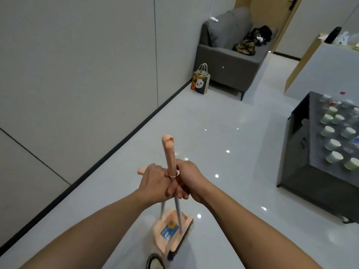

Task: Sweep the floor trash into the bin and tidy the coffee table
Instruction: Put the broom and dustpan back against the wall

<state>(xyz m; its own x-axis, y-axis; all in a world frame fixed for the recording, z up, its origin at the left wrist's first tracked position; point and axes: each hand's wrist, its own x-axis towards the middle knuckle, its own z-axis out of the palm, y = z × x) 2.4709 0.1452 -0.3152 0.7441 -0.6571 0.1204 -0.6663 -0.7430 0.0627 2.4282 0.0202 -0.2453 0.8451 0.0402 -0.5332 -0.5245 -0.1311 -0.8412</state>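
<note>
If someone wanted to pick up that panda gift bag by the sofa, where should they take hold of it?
Probably by the two rope handles at the top of the panda gift bag, reaching down from above. The bag stands upright on the floor beside the sofa, and its handles loop up clear of the opening, so fingers can hook under them. The sides look wide and flat, a poorer hold.

Glossy pale floor and dark coffee table

At frame right, paper cups stand in rows on the table; upper centre, a panda gift bag and grey sofa rest on the floor.
</note>
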